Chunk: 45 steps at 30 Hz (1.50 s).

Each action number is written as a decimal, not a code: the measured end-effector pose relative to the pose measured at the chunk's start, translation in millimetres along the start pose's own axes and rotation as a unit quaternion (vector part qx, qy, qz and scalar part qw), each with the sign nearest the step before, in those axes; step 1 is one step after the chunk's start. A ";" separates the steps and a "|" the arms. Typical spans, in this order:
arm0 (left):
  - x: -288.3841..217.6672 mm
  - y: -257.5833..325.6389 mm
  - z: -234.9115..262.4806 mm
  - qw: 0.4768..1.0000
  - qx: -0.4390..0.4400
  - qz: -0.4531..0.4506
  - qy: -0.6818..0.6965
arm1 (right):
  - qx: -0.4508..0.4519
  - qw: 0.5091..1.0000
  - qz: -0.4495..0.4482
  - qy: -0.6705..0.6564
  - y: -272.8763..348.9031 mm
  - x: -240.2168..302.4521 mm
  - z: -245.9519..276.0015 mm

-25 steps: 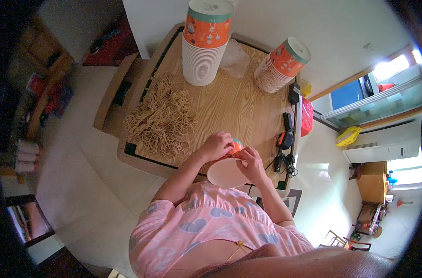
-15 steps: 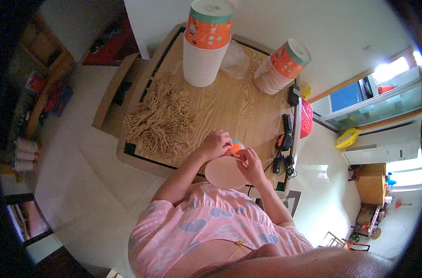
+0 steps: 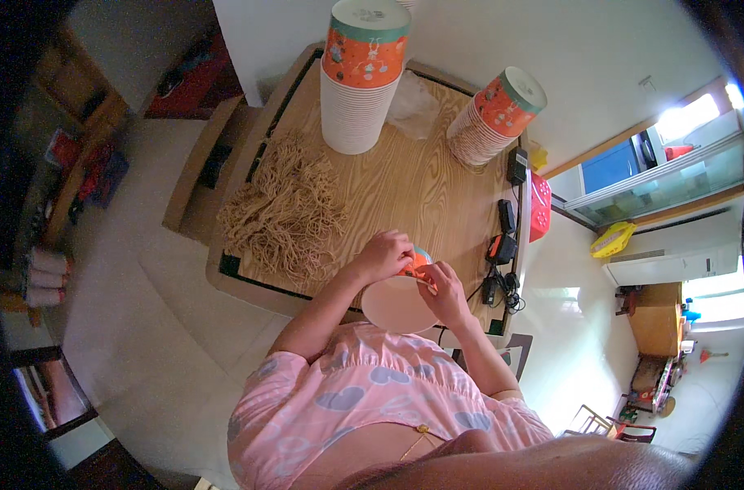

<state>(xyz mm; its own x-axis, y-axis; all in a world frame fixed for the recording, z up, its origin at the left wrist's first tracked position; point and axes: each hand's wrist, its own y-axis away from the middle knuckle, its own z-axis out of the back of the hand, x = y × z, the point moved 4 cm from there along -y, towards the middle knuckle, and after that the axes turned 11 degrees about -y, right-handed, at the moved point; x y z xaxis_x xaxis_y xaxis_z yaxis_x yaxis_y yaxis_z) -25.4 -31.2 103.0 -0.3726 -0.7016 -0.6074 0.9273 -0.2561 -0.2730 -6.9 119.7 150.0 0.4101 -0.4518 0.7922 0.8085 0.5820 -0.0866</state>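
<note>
An orange and teal paper bucket is tilted toward me at the table's near edge, its pale open mouth facing my body. My left hand is closed at its far rim, with the fingers bent over the orange side. On the right of the same rim, my right hand pinches with thumb and fingers. Whether a thin cord lies between the fingertips is too small to tell. A loose heap of tan twine lies on the table left of my left hand.
On the wooden table stand a tall stack of paper buckets and a shorter stack with tan cord along its side. A crumpled clear plastic bag lies between them. Black power adapters and cables line the right edge.
Both hands stay at the bucket's rim. The right fingers have shifted slightly, and the bucket has hardly moved.
</note>
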 end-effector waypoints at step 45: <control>4.3 20.0 36.5 0.988 -0.060 0.129 -0.066 | -0.160 0.972 -0.170 -0.029 -4.7 -61.3 25.9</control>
<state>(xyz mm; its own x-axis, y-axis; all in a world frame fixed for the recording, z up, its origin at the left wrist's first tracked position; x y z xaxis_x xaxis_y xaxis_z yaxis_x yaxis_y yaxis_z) -7.2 -63.6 122.1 -0.1102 -0.8155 -0.5681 0.9769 0.0164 -0.2130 -46.7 162.2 117.5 0.0799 -0.5364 0.8402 0.9866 0.1627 0.0100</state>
